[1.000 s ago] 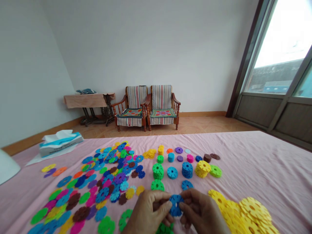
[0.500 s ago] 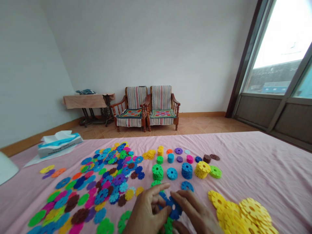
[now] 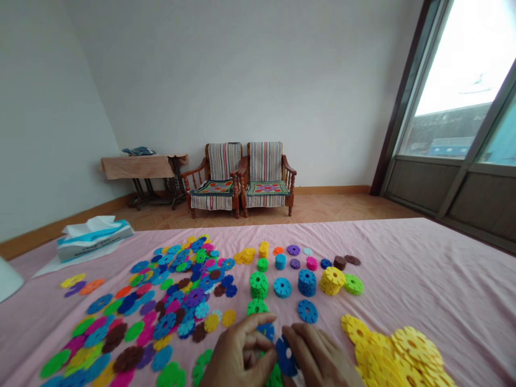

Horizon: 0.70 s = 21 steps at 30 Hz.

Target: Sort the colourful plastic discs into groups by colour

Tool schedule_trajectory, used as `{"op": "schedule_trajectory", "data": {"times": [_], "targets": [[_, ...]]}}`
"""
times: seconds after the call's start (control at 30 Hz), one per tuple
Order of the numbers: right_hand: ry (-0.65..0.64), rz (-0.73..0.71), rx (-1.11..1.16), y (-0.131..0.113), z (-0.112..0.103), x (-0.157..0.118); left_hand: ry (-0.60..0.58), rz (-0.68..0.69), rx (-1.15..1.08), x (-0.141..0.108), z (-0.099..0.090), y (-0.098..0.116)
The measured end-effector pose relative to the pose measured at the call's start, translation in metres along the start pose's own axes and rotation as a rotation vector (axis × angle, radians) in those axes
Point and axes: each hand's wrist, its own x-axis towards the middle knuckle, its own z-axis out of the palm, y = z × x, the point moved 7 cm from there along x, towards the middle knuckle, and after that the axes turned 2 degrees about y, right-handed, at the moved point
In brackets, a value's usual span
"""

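Note:
My left hand point(image 3: 242, 352) is curled at the bottom middle, thumb and forefinger around a blue notched plastic disc point(image 3: 266, 330), partly hidden by the fingers. Close beside it, my right hand point(image 3: 320, 355) grips a darker blue notched disc point(image 3: 285, 357), tilted on edge. Green notched discs point(image 3: 274, 376) show below and between the hands. Just beyond them lie a green disc point(image 3: 257, 307) and a blue disc point(image 3: 307, 311).
Mixed coloured discs point(image 3: 173, 301) spread over the left of the pink cloth point(image 3: 403, 269). Sorted stacks, including a yellow stack point(image 3: 332, 280), stand ahead. A yellow heap point(image 3: 399, 355) lies right. A tissue box point(image 3: 94, 239) sits far left.
The dark blue disc in my right hand has turned more edge-on and moved slightly down and left. A gap now shows between it and the left hand's blue disc.

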Motion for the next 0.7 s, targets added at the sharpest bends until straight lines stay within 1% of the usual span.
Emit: {"op": "schedule_trajectory", "data": {"times": [0.07, 0.13, 0.2, 0.27, 0.33, 0.4, 0.47, 0.57, 0.7], "targets": [[0.020, 0.111, 0.045, 0.019, -0.008, 0.002, 0.045, 0.008, -0.006, -0.001, -0.014, 0.001], [-0.007, 0.232, 0.078, 0.041, -0.012, 0.004, 0.096, 0.030, -0.013, 0.000, -0.032, 0.002], [-0.047, 0.312, 0.104, 0.056, -0.012, 0.008, 0.184, 0.059, -0.025, 0.003, -0.054, 0.003], [-0.090, 0.354, 0.139, 0.062, -0.010, 0.014, 0.289, 0.081, -0.045, 0.006, -0.074, 0.001], [-0.165, 0.368, 0.169, 0.060, -0.004, 0.020, 0.353, 0.095, -0.075, 0.010, -0.086, -0.003], [-0.259, 0.355, 0.182, 0.053, 0.004, 0.026, 0.371, 0.098, -0.096, 0.014, -0.090, -0.008], [-0.329, 0.332, 0.188, 0.045, 0.010, 0.034, 0.364, 0.089, -0.101, 0.017, -0.091, -0.013], [-0.357, 0.306, 0.189, 0.038, 0.016, 0.045, 0.350, 0.085, -0.101, 0.019, -0.091, -0.017], [-0.378, 0.303, 0.185, 0.035, 0.020, 0.053, 0.357, 0.096, -0.094, 0.018, -0.094, -0.020]]}}
